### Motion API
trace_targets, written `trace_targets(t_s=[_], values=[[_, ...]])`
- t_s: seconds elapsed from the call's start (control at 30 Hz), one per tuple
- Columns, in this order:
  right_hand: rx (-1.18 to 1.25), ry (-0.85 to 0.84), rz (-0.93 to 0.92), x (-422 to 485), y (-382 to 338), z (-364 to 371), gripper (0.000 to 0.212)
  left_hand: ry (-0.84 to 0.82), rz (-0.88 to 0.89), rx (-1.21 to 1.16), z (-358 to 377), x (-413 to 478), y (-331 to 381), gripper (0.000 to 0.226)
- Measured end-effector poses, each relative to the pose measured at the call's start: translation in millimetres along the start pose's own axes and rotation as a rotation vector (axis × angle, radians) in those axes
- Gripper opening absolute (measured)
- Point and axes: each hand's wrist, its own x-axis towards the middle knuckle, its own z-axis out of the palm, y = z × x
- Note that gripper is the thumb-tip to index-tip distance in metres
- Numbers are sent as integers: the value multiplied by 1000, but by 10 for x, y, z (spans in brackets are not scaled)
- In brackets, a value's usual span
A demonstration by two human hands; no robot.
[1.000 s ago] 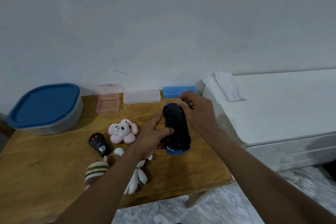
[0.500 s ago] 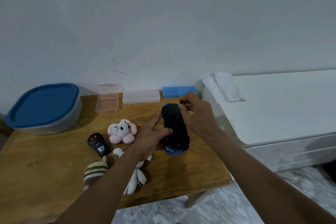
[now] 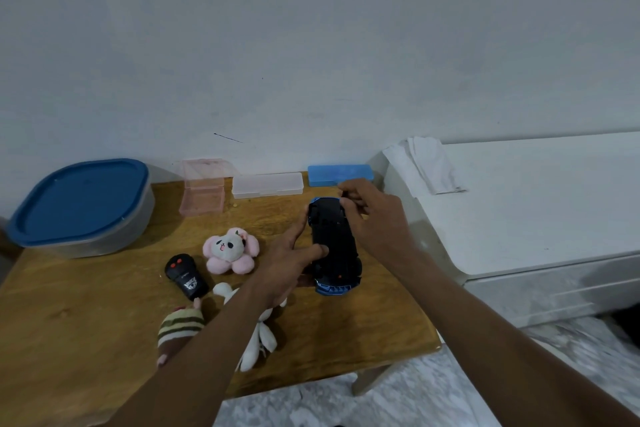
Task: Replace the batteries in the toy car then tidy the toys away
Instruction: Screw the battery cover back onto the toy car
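Observation:
The blue toy car (image 3: 334,246) lies upside down over the wooden table (image 3: 86,305), its black underside facing me. My left hand (image 3: 289,269) grips its left side, thumb pressed on the underside. My right hand (image 3: 372,218) holds the far right end, fingers curled at the edge. A black remote with red buttons (image 3: 185,274) lies to the left. Beside it sit a pink flower plush (image 3: 230,250), a white plush (image 3: 258,340) partly under my left arm, and a striped plush (image 3: 180,326).
A grey tub with a blue lid (image 3: 81,206) stands at the back left. An open pink case (image 3: 204,191), a clear case (image 3: 266,184) and a blue case (image 3: 339,173) line the wall. A white cabinet (image 3: 536,204) with a folded cloth (image 3: 427,163) adjoins the table's right side.
The car and both hands have shifted slightly left. My right fingers have moved along the car's far end; my left grip stays the same.

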Motion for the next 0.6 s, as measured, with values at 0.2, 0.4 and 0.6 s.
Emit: trace_targets(t_s=[0.2, 0.4, 0.6], values=[[24, 78, 154, 13, -9, 26, 12, -23, 5, 13, 38, -10, 0, 80], [148, 147, 247, 23, 0, 17, 18, -16, 2, -11, 5, -9, 4, 80], [153, 153, 260, -12, 29, 5, 20, 6, -75, -49, -31, 19, -147, 87]])
